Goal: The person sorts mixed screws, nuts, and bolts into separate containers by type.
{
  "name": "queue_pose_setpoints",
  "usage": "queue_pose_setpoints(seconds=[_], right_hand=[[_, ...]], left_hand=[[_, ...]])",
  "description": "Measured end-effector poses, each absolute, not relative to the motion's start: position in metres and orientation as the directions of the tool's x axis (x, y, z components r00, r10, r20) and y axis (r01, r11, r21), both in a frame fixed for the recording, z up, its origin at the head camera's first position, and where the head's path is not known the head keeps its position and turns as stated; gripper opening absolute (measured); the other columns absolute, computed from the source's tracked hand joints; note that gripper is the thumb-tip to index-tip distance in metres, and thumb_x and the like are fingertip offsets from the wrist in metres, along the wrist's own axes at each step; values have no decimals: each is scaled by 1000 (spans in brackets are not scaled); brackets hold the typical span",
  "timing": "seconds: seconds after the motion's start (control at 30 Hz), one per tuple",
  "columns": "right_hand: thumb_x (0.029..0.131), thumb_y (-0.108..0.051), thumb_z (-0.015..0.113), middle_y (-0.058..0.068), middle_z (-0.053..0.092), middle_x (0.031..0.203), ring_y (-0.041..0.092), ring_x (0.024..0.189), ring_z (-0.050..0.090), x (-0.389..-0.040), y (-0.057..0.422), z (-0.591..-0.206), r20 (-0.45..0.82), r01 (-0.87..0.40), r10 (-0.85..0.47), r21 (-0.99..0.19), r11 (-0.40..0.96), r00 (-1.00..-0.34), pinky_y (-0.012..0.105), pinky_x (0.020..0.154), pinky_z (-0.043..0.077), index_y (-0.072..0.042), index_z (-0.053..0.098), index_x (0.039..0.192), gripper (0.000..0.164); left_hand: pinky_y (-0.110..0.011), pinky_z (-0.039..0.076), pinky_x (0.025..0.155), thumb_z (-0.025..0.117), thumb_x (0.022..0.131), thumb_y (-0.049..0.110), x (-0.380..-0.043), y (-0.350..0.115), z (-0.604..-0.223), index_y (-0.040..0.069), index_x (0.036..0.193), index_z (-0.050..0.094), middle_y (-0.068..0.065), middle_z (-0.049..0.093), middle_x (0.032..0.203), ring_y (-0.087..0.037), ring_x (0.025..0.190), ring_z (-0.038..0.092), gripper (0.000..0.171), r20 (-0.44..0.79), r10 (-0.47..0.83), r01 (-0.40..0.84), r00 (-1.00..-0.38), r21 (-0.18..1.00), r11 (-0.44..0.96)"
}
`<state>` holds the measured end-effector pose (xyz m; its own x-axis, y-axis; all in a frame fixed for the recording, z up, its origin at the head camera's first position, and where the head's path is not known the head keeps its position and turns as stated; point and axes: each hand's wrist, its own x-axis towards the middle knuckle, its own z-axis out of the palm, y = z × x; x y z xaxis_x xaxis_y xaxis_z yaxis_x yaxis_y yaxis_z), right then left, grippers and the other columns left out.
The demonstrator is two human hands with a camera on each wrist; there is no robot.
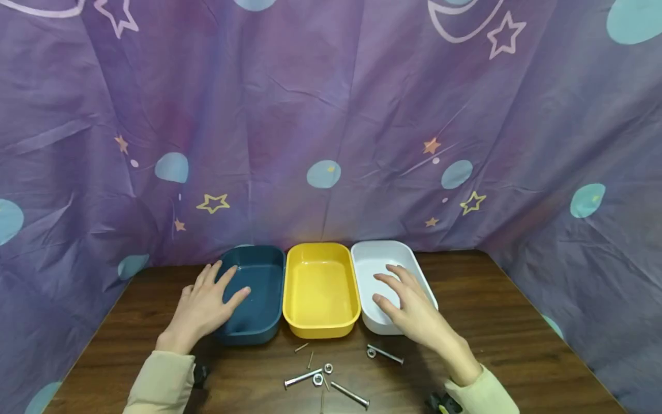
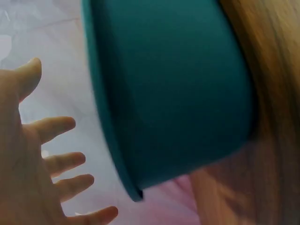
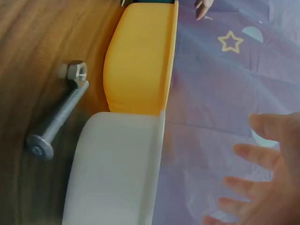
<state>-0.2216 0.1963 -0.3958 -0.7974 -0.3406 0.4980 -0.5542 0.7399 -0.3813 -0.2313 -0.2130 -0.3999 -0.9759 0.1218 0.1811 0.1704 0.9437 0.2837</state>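
Note:
Three trays stand side by side at the back of the table: a dark teal tray [image 1: 258, 310], a yellow tray [image 1: 320, 293] and a white tray [image 1: 380, 325]. My left hand [image 1: 207, 305] hovers over the left side of the teal tray, fingers spread and holding nothing. Over the white tray is my right hand [image 1: 414, 307], its fingers spread and loosely bent, also with nothing in them. In the left wrist view the teal tray's outer wall [image 2: 178, 93] fills the middle, with the left hand [image 2: 33, 154] beside its rim. The right wrist view shows the right hand [image 3: 258, 173] apart from the white tray's wall [image 3: 115, 164].
In front of the trays lie a bolt [image 1: 302, 378], another bolt [image 1: 350, 395], and a third bolt [image 1: 385, 353] with a nut [image 1: 371, 353] beside it. Other nuts [image 1: 318, 379] and several thin screws [image 1: 310, 360] lie nearby. A purple patterned cloth [image 1: 289, 115] hangs behind the wooden table [image 1: 465, 299].

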Motion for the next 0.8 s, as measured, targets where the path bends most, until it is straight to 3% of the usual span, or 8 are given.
queue_pose_setpoints(seconds=[0.17, 0.4, 0.6, 0.8], right_hand=[[91, -20, 68, 17, 50, 137, 37, 126, 44, -214, 198, -400, 527, -596, -360, -389, 702, -769, 54, 102, 34, -8, 66, 121, 32], [89, -17, 71, 13, 54, 133, 33, 121, 49, -203, 202, -408, 551, -625, -376, -382, 680, -745, 51, 99, 36, -11, 67, 118, 29], [89, -17, 72, 8, 56, 130, 29, 119, 50, -195, 205, -415, 559, -644, -401, -347, 682, -726, 48, 96, 38, -13, 68, 115, 28], [84, -14, 76, 5, 60, 119, 22, 112, 54, -191, 210, -423, 576, -673, -437, -292, 680, -691, 42, 93, 41, -12, 69, 110, 27]], left_hand=[[-71, 25, 96, 36, 94, 70, -236, -221, -406, 7, 148, 41, -27, 29, 151, -48, 134, 28, 84, 185, 107, 162, -977, 314, 936], [-73, 27, 94, 29, 93, 74, -240, -228, -408, 6, 149, 39, -27, 31, 149, -50, 131, 33, 88, 142, 99, 146, -985, 377, 915], [-72, 29, 92, 32, 94, 71, -240, -235, -409, 5, 148, 40, -28, 33, 147, -51, 129, 35, 85, 163, 106, 160, -981, 365, 917], [-69, 35, 90, 46, 99, 54, -242, -240, -411, 3, 144, 44, -30, 38, 143, -50, 124, 41, 68, 182, 117, 176, -976, 354, 919]])
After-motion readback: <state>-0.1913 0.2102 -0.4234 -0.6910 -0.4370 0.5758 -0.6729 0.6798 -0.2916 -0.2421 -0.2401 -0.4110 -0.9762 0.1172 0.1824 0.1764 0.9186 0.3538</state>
